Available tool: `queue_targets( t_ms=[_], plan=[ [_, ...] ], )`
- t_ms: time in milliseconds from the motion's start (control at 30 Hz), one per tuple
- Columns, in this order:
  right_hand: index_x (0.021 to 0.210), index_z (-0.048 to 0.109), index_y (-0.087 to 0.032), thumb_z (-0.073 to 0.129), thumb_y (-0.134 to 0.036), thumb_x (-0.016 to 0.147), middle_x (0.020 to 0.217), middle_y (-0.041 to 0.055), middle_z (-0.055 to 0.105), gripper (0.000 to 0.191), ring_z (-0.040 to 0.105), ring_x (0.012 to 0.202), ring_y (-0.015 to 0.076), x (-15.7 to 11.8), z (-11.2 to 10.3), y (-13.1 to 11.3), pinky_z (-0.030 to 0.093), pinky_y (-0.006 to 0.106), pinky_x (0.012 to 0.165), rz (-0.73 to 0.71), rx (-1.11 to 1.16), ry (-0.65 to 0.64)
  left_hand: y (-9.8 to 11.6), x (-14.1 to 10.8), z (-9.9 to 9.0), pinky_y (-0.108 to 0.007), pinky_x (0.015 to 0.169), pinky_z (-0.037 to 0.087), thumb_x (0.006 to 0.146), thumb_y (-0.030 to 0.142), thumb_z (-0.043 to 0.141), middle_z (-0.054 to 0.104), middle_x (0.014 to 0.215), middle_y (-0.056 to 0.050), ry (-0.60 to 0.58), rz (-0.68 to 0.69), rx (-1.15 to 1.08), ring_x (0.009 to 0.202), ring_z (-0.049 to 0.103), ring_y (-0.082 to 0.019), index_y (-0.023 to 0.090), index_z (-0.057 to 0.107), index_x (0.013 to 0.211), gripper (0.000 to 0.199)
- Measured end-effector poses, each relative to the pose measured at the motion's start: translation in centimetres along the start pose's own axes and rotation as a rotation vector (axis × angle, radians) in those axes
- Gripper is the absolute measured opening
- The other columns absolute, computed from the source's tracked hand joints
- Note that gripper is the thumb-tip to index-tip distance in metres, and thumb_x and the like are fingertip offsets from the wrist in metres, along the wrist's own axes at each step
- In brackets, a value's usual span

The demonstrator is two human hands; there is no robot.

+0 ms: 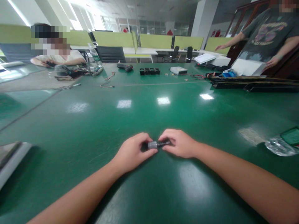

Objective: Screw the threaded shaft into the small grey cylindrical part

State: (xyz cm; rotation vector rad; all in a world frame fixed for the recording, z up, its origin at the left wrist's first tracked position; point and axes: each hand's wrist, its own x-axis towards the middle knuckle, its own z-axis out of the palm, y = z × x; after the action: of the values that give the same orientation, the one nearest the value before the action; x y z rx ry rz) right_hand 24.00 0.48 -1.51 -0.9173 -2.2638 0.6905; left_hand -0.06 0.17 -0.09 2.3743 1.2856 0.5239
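Observation:
A short cylindrical piece (153,145), with a clear or grey barrel and a narrower black ribbed end, lies sideways between my hands just above or on the green table (140,121). Its exact kind is too blurred to name. My left hand (133,151) curls its thumb and fingers around the barrel end, hiding part of it. On the other side, my right hand (178,143) has its thumb and fingers bent around the thin ribbed end; whether the fingertips press on it is hard to make out.
At right lies a clear plastic bottle (281,145); a metal-edged panel (15,158) is at the left edge. Black fans (149,71), a grey box (178,70) and long black rails (254,84) sit across the table. One person (58,56) sits far left, another (263,37) stands right.

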Motion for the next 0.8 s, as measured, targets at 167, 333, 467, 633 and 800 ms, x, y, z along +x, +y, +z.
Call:
queue_targets(
  t_ms=[167, 333, 467, 633, 800],
  plan=[
    [0.099, 0.07, -0.019, 0.07, -0.013, 0.082, 0.099, 0.005, 0.071, 0.019, 0.064, 0.089, 0.0178, -0.04, 0.15, -0.09, 0.048, 0.03, 0.082, -0.031, -0.029, 0.006, 0.06, 0.01, 0.02, -0.028, 0.069, 0.044, 0.083, 0.043, 0.069, 0.066, 0.083, 0.001, 0.003, 0.012, -0.002, 0.072, 0.058, -0.017, 0.022, 0.067, 0.092, 0.023],
    [0.099, 0.072, -0.02, 0.07, -0.016, 0.084, 0.096, 0.0048, 0.072, 0.016, 0.065, 0.088, 0.0176, -0.06, 0.2, -0.01, 0.048, 0.03, 0.082, -0.055, -0.035, 0.004, 0.19, -0.02, 0.09, -0.028, 0.07, 0.045, 0.082, 0.044, 0.07, 0.067, 0.085, 0.0, 0.009, 0.013, -0.007, 0.073, 0.059, -0.017, 0.022, 0.067, 0.092, 0.024],
    [0.099, 0.074, -0.019, 0.071, -0.019, 0.084, 0.092, 0.0045, 0.072, 0.015, 0.064, 0.082, 0.0164, -0.01, 0.25, 0.07, 0.047, 0.028, 0.078, -0.065, -0.055, 0.006, 0.15, -0.07, 0.16, -0.028, 0.071, 0.045, 0.084, 0.045, 0.069, 0.069, 0.088, 0.0, 0.006, 0.01, -0.007, 0.076, 0.061, -0.017, 0.022, 0.067, 0.095, 0.025],
    [0.099, 0.074, -0.018, 0.072, -0.02, 0.083, 0.088, 0.0035, 0.071, 0.016, 0.062, 0.079, 0.0155, 0.04, 0.43, 0.26, 0.045, 0.028, 0.076, -0.062, -0.096, -0.007, 0.02, -0.08, 0.24, -0.027, 0.071, 0.046, 0.085, 0.046, 0.068, 0.069, 0.091, 0.0, 0.009, 0.023, -0.006, 0.078, 0.062, -0.017, 0.023, 0.067, 0.097, 0.026],
    [0.099, 0.075, -0.019, 0.072, -0.021, 0.084, 0.09, 0.0034, 0.072, 0.015, 0.062, 0.08, 0.0156, 0.05, 0.48, 0.39, 0.044, 0.028, 0.078, -0.057, -0.121, -0.021, 0.13, -0.06, 0.18, -0.028, 0.072, 0.047, 0.084, 0.046, 0.068, 0.07, 0.092, 0.0, 0.006, 0.015, -0.004, 0.079, 0.063, -0.018, 0.023, 0.067, 0.097, 0.026]
  ],
)
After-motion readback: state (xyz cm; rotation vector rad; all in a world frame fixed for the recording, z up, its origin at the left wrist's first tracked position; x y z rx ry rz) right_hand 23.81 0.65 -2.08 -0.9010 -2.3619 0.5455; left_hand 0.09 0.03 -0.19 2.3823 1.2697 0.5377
